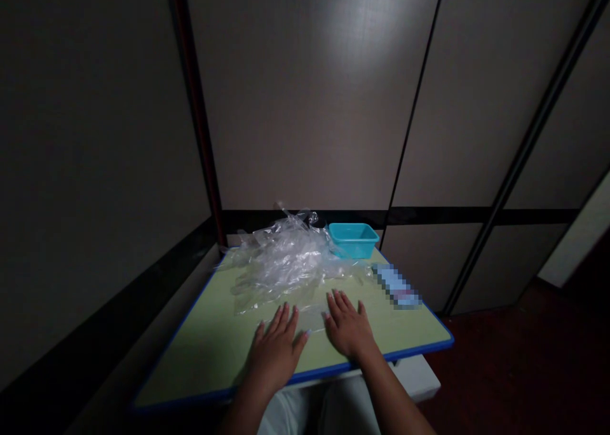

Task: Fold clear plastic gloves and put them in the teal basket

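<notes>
My left hand [277, 345] lies palm down near the table's front edge, fingers stretched out and holding nothing. To its right, my right hand [349, 326] rests flat on the tabletop with its fingers apart. Between the two hands a thin clear plastic sheet [312, 319] lies on the surface; whether a fingertip touches it is hard to tell. Beyond my fingers spreads a loose heap of crumpled clear plastic [290, 254], probably film or bags.
A turquoise plastic basket [353, 239] stands at the back right of the yellow-green table [200, 352], which has a blue edge. A blurred-out light blue flat item [396, 286] lies at the right. Dark panelled doors [305, 105] rise behind the table.
</notes>
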`<control>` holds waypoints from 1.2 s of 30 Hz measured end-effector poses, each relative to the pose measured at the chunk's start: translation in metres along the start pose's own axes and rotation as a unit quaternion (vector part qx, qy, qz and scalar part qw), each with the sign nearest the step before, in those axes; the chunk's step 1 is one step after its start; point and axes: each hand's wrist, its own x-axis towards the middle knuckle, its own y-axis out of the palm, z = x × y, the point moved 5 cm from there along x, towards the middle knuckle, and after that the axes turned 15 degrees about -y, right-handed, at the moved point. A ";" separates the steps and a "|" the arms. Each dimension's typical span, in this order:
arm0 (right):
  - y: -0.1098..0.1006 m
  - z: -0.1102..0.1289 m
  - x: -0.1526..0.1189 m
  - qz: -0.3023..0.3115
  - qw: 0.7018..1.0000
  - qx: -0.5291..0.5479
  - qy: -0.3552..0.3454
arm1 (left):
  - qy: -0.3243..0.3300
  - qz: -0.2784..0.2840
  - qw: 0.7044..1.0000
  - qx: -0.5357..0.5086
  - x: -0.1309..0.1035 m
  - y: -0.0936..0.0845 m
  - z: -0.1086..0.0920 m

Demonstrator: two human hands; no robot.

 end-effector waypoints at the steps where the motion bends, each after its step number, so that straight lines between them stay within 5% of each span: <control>1: 0.000 0.000 0.000 0.002 1.000 0.000 0.001 | -0.006 -0.004 1.000 0.005 0.000 0.001 0.010; 5: 0.001 0.000 0.000 0.007 1.000 -0.002 0.003 | -0.053 -0.018 0.998 0.024 -0.003 0.001 0.043; 8: 0.000 0.000 -0.001 0.003 1.000 -0.006 -0.003 | -0.094 -0.047 0.994 0.030 -0.007 -0.004 0.048; 11: 0.000 0.001 -0.002 0.001 1.000 -0.004 -0.004 | -0.066 -0.075 0.995 0.004 -0.011 -0.012 0.023; 16: 0.001 -0.002 -0.001 -0.009 1.000 -0.002 -0.003 | 0.043 -0.013 0.998 -0.045 -0.004 -0.008 -0.046; 20: 0.004 -0.004 0.000 -0.015 1.000 -0.002 -0.010 | 0.061 0.007 0.997 -0.049 0.008 0.001 -0.062; 30: 0.001 -0.003 0.001 -0.006 1.000 0.001 0.010 | 0.009 -0.030 0.999 0.022 0.002 0.001 0.025; 36: -0.011 0.008 -0.005 -0.063 0.998 -0.021 0.011 | -0.017 -0.126 0.992 0.017 -0.008 -0.007 0.039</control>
